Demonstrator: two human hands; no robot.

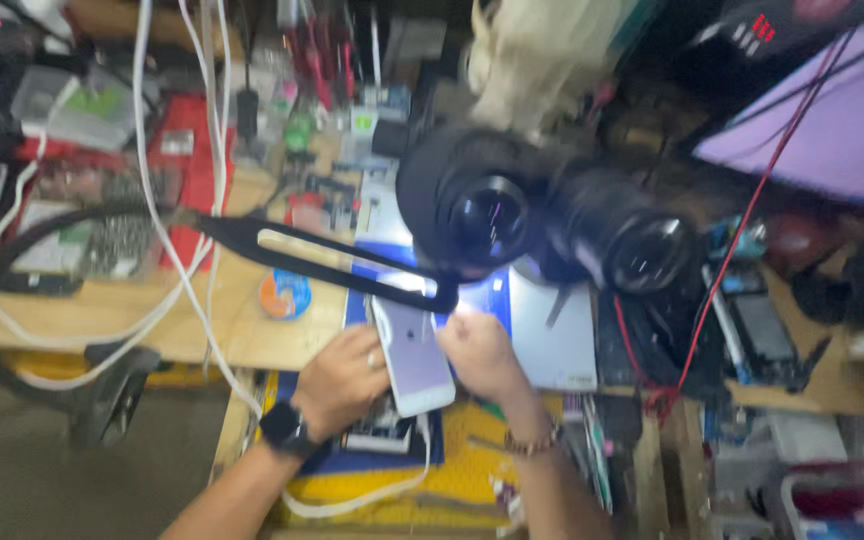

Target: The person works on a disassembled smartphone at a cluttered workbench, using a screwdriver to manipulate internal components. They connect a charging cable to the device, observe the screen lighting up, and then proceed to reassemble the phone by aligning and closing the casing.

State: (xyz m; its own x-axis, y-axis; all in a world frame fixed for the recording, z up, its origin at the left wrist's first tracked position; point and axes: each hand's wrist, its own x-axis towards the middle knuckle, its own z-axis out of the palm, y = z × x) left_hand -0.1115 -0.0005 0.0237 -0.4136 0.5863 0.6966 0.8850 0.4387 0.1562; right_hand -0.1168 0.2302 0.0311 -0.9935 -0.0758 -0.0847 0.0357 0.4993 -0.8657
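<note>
Both grips are closing on one white phone [412, 355]: left hand [340, 378] at its nine o'clock, right hand [479, 352] at three. Two microscope eyepieces [552, 222] at twelve o'clock are blurring, hiding the bench [252, 330] behind.

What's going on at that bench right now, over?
Left hand and right hand both grip a white phone. Phone lies flat over the blue mat. Microscope eyepieces hang just above.
</note>
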